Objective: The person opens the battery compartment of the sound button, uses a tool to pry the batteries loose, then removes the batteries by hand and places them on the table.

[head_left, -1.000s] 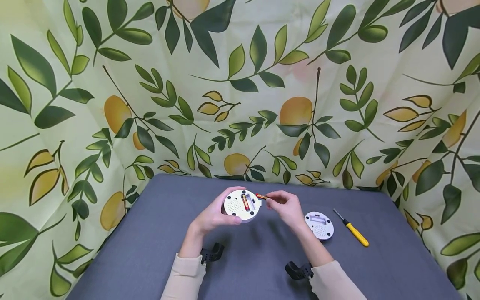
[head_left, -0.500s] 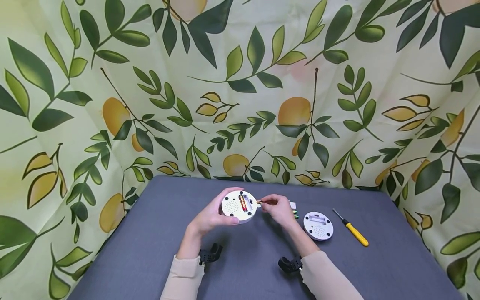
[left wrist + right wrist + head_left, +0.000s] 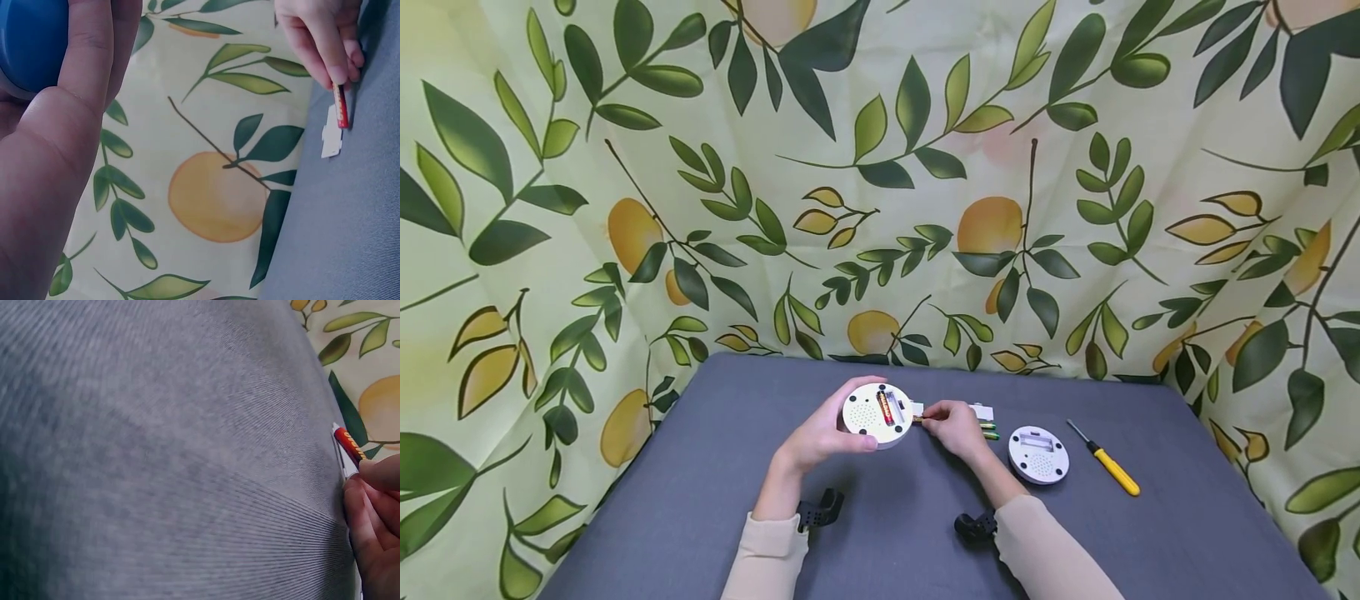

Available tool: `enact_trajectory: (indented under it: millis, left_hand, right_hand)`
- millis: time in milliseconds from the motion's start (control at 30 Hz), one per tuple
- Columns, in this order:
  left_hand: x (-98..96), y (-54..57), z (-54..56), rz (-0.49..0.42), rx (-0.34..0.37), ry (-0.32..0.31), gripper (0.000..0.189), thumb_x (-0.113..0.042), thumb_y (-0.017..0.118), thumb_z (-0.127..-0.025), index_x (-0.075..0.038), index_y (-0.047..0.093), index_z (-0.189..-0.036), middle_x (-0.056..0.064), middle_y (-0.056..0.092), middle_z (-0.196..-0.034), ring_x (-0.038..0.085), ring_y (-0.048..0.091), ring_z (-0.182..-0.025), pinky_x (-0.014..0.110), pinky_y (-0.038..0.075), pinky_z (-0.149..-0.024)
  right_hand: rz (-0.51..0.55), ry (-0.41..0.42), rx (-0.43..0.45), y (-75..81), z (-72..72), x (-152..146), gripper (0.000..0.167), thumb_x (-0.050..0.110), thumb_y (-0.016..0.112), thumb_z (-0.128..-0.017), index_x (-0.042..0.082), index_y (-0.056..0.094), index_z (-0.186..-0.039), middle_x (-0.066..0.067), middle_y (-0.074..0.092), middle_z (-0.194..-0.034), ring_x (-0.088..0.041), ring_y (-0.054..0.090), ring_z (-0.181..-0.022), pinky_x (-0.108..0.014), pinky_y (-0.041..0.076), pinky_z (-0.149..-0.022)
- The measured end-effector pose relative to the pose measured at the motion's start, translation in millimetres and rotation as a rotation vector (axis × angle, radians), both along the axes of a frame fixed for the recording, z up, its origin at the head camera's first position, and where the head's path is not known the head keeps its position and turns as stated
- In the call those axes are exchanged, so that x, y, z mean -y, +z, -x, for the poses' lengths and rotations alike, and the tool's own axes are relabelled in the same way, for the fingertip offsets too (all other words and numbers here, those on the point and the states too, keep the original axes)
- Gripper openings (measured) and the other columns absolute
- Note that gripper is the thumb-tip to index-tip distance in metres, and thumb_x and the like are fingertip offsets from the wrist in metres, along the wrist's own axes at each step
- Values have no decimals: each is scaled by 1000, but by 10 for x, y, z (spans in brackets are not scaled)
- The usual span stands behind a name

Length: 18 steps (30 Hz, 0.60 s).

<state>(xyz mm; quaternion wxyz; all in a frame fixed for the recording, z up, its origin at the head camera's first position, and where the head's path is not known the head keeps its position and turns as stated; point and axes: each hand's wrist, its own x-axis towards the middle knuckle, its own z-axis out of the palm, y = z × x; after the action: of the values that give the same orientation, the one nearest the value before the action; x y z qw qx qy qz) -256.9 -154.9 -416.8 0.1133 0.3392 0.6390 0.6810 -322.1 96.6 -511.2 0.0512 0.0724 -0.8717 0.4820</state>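
Observation:
My left hand [image 3: 822,427] grips a round white device [image 3: 859,423] by its edge, underside up, above the table. One red battery [image 3: 884,408] lies in its uncovered compartment, beside a bare slot. In the left wrist view the device's other face [image 3: 32,40] is blue. Between thumb and fingers, my right hand [image 3: 957,428] pinches a second red battery [image 3: 340,107], low over the table. Close beside that battery lies a small white battery cover [image 3: 330,140]. The right wrist view has the battery [image 3: 350,444] jutting from the fingertips.
Just right of my right hand are a second white cover [image 3: 982,412] and green batteries [image 3: 989,431]. Another round white device [image 3: 1039,463], its compartment uncovered, lies farther right, next to a yellow-handled screwdriver [image 3: 1108,462]. Patterned cloth [image 3: 880,250] hangs behind the grey table [image 3: 700,500].
My right hand has moved away from the device and down toward the table with the red battery, uncovering the green batteries behind it. My left hand shifted slightly left, then stayed nearly still.

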Motion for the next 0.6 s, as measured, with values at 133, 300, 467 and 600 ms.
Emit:
enact_trajectory:
  millis: [133, 300, 467, 600]
  left_hand:
    - [-2, 3, -6, 1, 3, -4, 82, -11, 80, -81, 4, 35, -149, 20, 52, -130, 21, 58, -110, 28, 53, -89]
    - [-9, 14, -22, 7, 10, 0, 85, -11, 80, -80, 6, 33, -149, 19, 52, -130, 20, 58, -110, 28, 53, -88]
    - [-14, 11, -19, 7, 6, 2, 86, -11, 80, -80, 7, 32, -149, 19, 52, -130, 21, 58, -110, 27, 53, -89]
    - [-15, 4, -14, 9, 5, 5, 84, -10, 80, -80, 5, 34, -149, 18, 53, -129, 21, 58, -109, 27, 53, -88]
  right_hand:
    - [-25, 19, -23, -4, -5, 12, 5, 1, 78, -83, 0, 76, -87, -3, 71, -79, -14, 61, -73, -31, 50, -69]
    - [-59, 39, -46, -8, -10, 35, 7, 3, 78, -83, -2, 75, -87, -4, 71, -79, -14, 60, -72, -33, 51, -69]
    - [-96, 35, -71, -14, 3, 40, 3, 0, 75, -84, 0, 76, -88, -5, 71, -80, -14, 61, -72, -32, 51, -68]
    - [-109, 26, -96, 28, -2, 26, 4, -1, 75, -83, 1, 77, -87, -7, 72, -81, -16, 62, -73, -34, 52, -69]
